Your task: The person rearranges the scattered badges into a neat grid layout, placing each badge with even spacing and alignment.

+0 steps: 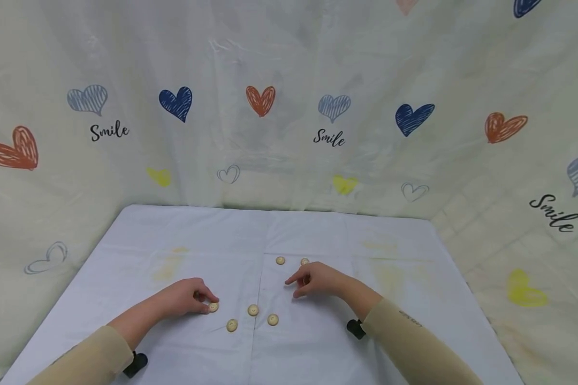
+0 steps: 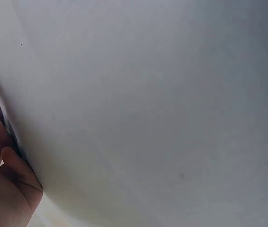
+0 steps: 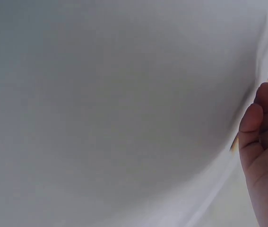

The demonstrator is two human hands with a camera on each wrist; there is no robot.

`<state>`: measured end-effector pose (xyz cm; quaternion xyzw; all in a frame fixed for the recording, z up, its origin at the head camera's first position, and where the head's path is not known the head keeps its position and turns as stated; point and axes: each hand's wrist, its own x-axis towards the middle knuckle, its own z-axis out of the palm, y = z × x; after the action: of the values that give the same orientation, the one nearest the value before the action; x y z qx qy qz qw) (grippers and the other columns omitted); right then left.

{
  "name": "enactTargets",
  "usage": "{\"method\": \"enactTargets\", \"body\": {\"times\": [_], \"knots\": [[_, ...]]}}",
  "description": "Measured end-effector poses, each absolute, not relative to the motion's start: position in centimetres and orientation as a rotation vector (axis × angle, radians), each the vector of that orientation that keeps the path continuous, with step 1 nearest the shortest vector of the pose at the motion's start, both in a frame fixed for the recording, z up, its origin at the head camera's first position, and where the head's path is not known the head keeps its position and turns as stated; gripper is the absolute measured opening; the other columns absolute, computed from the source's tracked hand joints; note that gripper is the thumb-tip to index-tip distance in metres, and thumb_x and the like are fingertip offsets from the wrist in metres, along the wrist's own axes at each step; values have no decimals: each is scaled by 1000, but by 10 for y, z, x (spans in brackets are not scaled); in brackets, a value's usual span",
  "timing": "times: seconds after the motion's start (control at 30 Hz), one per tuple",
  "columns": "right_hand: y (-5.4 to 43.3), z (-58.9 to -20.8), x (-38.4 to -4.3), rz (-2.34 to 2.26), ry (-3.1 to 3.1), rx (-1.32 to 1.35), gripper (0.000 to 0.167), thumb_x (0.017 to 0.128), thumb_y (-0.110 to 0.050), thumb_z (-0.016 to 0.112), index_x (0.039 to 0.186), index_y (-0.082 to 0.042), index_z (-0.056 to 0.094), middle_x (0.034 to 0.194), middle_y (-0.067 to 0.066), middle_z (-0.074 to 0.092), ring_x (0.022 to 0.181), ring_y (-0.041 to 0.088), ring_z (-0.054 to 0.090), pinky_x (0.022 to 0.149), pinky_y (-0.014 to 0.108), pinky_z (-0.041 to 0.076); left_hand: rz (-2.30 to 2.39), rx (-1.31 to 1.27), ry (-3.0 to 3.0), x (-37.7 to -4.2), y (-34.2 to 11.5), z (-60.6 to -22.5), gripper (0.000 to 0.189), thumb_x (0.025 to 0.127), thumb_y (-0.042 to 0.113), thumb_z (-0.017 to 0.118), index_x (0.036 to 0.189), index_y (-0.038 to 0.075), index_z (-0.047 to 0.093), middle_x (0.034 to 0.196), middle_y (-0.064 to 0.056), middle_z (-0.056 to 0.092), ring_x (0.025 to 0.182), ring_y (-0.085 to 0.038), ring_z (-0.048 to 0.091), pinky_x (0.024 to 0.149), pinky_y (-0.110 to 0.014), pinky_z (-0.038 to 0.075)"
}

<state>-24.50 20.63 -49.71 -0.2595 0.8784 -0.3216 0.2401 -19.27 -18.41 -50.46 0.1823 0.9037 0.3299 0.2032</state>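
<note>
On the white cloth-covered table, my left hand (image 1: 185, 298) pinches a round beige button (image 1: 214, 307) between thumb and index finger at the left of a loose group of buttons. In the left wrist view only a sliver of that button shows by the fingertip. My right hand (image 1: 320, 280) is over the cloth to the right, its thumb and index finger apart with no button visible between their tips. Just behind its knuckles lies a partly covered button (image 1: 305, 261). A beige patch shows between its fingers; I cannot tell whether it is another button.
Nearer the front lie a button (image 1: 232, 325), a middle button (image 1: 253, 310) and a right-hand button (image 1: 272, 320). A far button (image 1: 280, 260) sits beyond my right fingertips. The tablecloth (image 1: 308, 230) has creases and yellowish stains. A curtain (image 1: 289, 144) with printed hearts hangs behind the table.
</note>
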Motion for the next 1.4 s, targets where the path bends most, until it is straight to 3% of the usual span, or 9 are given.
{"method": "enactTargets", "body": {"times": [0.57, 1.4], "knots": [[163, -496, -213, -713, 2317, -986, 28, 82, -25, 83, 108, -28, 78, 74, -14, 58, 70, -1, 52, 69, 18, 46, 927, 464, 2520, -192, -184, -504, 20, 79, 17, 83, 97, 25, 78, 83, 3, 57, 80, -17, 50, 69, -29, 43], [156, -497, -208, -409, 2386, -1197, 23, 85, -29, 80, 107, -32, 78, 80, -19, 55, 73, -3, 49, 69, 16, 42, 915, 465, 2534, -193, -181, -503, 20, 80, 16, 82, 97, 25, 78, 84, 3, 56, 81, -17, 50, 70, -31, 43]]}}
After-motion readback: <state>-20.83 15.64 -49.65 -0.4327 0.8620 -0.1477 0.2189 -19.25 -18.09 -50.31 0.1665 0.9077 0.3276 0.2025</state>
